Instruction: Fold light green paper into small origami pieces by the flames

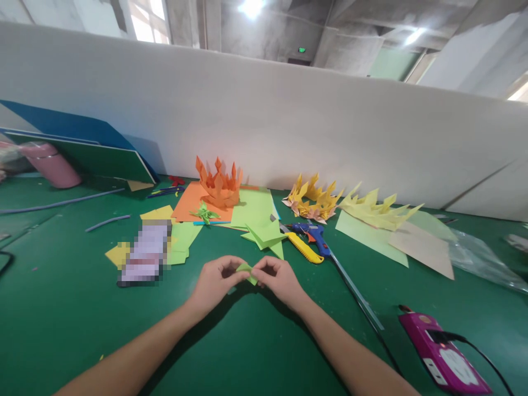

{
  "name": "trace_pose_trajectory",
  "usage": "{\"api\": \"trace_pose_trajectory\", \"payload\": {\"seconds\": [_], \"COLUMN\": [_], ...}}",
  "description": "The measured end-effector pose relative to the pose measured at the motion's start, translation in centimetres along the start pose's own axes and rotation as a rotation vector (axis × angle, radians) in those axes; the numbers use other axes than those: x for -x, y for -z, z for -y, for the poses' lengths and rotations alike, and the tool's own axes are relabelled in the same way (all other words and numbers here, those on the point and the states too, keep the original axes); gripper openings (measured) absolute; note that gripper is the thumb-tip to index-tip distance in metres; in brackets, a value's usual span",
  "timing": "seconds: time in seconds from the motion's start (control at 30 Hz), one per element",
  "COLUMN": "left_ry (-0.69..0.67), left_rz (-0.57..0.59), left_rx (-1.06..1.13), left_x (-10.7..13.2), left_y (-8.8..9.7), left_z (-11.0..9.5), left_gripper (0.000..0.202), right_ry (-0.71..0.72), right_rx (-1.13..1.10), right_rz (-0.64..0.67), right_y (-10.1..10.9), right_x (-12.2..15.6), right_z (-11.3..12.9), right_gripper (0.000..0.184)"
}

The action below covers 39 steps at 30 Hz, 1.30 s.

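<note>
Between my two hands is a small piece of folded light green paper [246,268], held just above the green table. My left hand [216,280] pinches its left side with thumb and fingers. On the right side, my right hand [278,279] grips it the same way, so both hands are closed on the paper. Beyond them lie several pointed pieces of green paper [264,234]. To their right are a yellow utility knife [304,247] and a blue glue gun [315,235] with a clear glue stick trailing from it.
An orange paper crown [221,187], a yellow crown [314,198] and a pale yellow crown strip [377,209] stand along the white partition. A phone [146,250] lies at left, a pink bottle [51,165] farther back. A magenta power strip [443,352] sits front right.
</note>
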<state>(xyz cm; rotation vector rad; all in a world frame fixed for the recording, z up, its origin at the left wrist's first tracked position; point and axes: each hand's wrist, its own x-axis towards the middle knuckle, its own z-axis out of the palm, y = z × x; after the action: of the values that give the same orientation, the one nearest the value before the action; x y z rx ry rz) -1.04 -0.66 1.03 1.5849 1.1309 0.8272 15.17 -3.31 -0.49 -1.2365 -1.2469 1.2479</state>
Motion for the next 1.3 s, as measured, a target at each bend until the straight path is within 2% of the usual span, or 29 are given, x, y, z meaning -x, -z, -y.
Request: {"api": "trace_pose_trajectory", "payload": {"seconds": [0.13,0.27,0.53,0.7,1.03,1.17,1.3], "left_ry": [0.081,0.069,0.015,-0.011,-0.009,-0.032,-0.041], "left_rz": [0.0,0.014,-0.004,-0.004,0.131,0.092,0.012], "left_rx": [0.104,0.093,0.316,0.299,0.322,0.257,0.196], "left_x": [-0.3,-0.3,-0.2,-0.1,-0.3,-0.4,-0.5], "left_y": [0.2,0.3,-0.1,-0.1,-0.3,-0.2,-0.2], "left_z": [0.1,0.3,-0.1,-0.1,0.6,0.8,0.8], "left_gripper": [0.018,0.019,0.021,0.021,0.025,0.024,0.026], "right_ry": [-0.041,-0.032,0.024,0.027,-0.034,-0.033,-0.013], "right_rx": [-0.089,-0.084,-0.143,-0.174,-0.156,-0.133,-0.121], "right_rz": [-0.005,0.031,-0.047,-0.028,0.05,0.031,-0.061], "right_y": [0.0,-0.2,0.2,0.3,0.1,0.0,0.1], "right_x": [-0.1,0.0,-0.3,-0.3,-0.3,-0.2,-0.3], "right_z": [-0.1,-0.1,-0.2,-0.5,-0.5,-0.4,-0.4], "right_gripper": [0.026,0.024,0.021,0.019,0.024,0.025,0.025]}}
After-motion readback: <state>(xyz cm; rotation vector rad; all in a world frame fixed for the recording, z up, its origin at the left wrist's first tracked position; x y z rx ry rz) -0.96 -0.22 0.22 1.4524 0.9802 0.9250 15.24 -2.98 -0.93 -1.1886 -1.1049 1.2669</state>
